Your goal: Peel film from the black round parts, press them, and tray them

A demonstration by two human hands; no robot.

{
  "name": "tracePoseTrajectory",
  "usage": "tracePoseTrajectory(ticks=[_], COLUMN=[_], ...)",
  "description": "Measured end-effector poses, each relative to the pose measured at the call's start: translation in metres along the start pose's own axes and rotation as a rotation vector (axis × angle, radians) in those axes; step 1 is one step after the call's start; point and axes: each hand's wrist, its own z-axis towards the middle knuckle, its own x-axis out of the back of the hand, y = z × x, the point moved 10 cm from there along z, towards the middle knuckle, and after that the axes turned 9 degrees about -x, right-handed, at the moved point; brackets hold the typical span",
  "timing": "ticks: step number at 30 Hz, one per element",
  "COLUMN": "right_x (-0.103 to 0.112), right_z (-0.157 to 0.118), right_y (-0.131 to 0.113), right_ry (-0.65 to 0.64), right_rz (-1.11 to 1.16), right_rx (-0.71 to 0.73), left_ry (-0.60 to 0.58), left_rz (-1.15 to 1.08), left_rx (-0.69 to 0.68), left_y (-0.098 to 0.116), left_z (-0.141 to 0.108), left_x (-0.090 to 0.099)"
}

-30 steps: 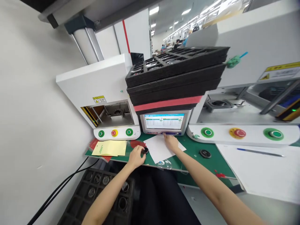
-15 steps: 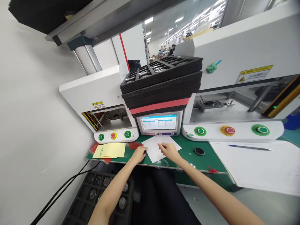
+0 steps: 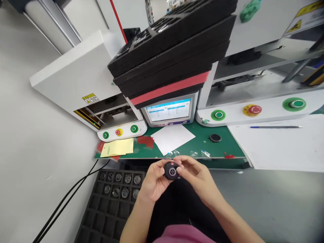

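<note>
Above my lap, just off the bench's front edge, a round black watch case (image 3: 170,171) is held with its back up, showing a pale ring with small dots in the middle. My left hand (image 3: 154,180) grips its left side between thumb and fingers. On the other side my right hand (image 3: 198,175) is closed on it, with the thumb pressing on the back near the ring. A small red spot shows at its top edge. Beyond the hands lies a white sheet of paper (image 3: 173,138) on the green bench (image 3: 199,133).
Another round black piece (image 3: 215,137) lies on the bench, near clear film scraps (image 3: 205,154). Two white press machines (image 3: 73,74) flank a small screen (image 3: 168,110) with black foam trays (image 3: 174,57) stacked above it. At lower left, a black tray (image 3: 107,206) holds several round pieces.
Both hands have come back from the white paper to above my lap and now hold the watch case together. The head view has tilted down and moved closer.
</note>
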Motion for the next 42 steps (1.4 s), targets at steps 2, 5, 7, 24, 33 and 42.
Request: tracePoseTrajectory(ticks=[2, 5, 7, 24, 33, 42], right_x=[-0.006, -0.005, -0.001, 0.012, -0.004, 0.007], right_z=[-0.008, -0.018, -0.024, -0.054, -0.045, -0.051], right_y=[-0.005, -0.016, -0.026, -0.052, -0.068, -0.065], right_ry=[0.004, 0.064, 0.112, 0.194, -0.139, -0.005], right_rz=[0.070, 0.064, -0.001, 0.001, -0.184, -0.169], right_rx=[0.008, 0.093, 0.176, 0.367, 0.450, 0.527], left_ry=[0.038, 0.073, 0.069, -0.171, -0.280, -0.267], left_rz=[-0.017, 0.101, 0.312, 0.909, 0.956, 0.931], left_rx=[0.004, -0.127, -0.242, -0.546, -0.504, -0.522], left_y=[-0.006, 0.001, 0.012, 0.052, 0.055, 0.051], left_z=[-0.010, -0.019, -0.025, -0.047, -0.043, -0.042], left_x=[-0.004, -0.002, -0.003, -0.031, -0.041, -0.036])
